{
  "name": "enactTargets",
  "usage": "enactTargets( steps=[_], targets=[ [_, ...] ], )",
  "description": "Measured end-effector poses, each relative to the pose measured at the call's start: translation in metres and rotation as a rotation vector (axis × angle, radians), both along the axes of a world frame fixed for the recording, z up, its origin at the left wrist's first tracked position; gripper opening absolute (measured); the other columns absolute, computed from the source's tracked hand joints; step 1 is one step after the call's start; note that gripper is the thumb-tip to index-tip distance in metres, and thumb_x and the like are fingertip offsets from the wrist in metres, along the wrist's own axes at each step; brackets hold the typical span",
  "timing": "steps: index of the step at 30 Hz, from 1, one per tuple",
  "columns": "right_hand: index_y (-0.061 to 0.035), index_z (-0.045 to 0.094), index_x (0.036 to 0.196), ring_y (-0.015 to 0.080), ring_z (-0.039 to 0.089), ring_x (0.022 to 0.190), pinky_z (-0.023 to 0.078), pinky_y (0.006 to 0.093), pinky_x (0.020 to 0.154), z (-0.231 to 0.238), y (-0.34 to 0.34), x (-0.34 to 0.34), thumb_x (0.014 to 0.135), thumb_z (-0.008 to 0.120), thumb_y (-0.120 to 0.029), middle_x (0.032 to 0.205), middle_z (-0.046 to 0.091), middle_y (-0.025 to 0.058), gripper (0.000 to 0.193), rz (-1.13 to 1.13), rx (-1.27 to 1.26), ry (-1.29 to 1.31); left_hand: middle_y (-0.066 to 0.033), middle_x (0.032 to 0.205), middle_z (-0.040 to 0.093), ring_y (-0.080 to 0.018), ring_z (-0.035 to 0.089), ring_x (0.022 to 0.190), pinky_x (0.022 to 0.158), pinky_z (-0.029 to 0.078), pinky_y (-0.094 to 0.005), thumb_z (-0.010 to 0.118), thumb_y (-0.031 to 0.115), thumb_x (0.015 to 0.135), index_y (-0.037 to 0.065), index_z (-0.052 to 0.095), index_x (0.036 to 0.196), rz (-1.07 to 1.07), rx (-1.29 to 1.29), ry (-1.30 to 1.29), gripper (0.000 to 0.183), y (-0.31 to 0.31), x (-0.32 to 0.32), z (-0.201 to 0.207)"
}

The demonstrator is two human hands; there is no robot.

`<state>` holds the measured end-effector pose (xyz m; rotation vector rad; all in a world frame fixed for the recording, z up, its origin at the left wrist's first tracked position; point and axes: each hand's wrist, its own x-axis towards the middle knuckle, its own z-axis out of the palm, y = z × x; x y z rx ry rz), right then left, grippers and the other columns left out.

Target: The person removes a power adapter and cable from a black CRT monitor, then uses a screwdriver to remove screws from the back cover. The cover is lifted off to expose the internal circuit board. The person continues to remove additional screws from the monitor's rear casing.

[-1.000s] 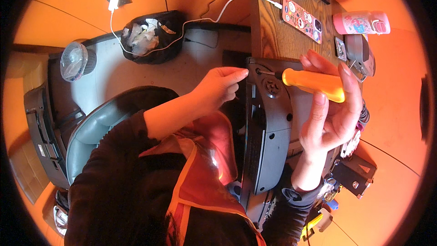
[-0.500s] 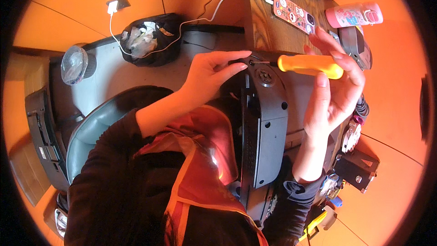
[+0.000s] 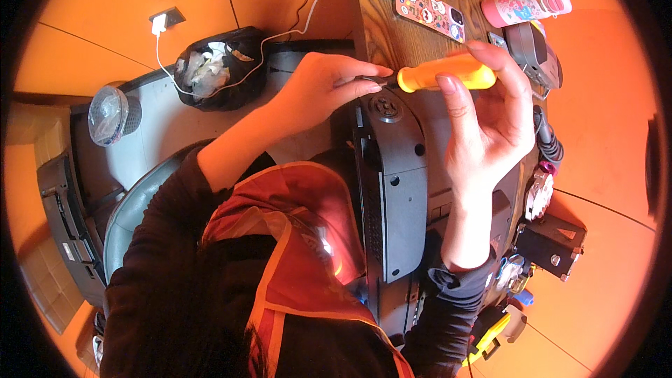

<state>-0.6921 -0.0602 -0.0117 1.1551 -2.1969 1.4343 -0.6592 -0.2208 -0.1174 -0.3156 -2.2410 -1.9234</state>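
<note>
Yellow-handled screwdriver [image 3: 428,73] sits at the far end of the black casing [image 3: 404,203], handle to the right, shaft pointing left across that end. Right hand [image 3: 486,150], right of the casing, grips the handle between thumb and fingers. Left hand [image 3: 311,91], left of the casing's far end, has thumb and forefinger bracketing the tip end of the shaft; can't tell if they pinch it, a screw, or nothing. Round vented part [image 3: 384,108] is on the casing, just below those fingertips. Stickered phone [image 3: 430,10] lies beyond the casing's far end. Step, my read: screw work at the casing's corner. Next move likely calls for steady left fingertips and a light right grip, tip kept aligned.
</note>
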Motion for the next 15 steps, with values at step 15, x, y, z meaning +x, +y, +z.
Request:
enactTargets(
  steps=[15],
  targets=[
    [-0.0003, 0.051, 0.114, 0.0199, 0.055, 0.095, 0.043, 0.0287, 0.085, 0.011, 0.0, 0.003, 0.074, 0.062, 0.005, 0.11, 0.056, 0.0124, 0.042, 0.157, -0.204, -0.436, -0.0088, 0.067, 0.059, -0.0168, 0.056, 0.058, 0.054, 0.042, -0.0267, 0.064, 0.011, 0.077, 0.002, 0.064, 0.085, -0.02, -0.153, 0.252, 0.012, -0.002, -0.011, -0.002]
  ],
)
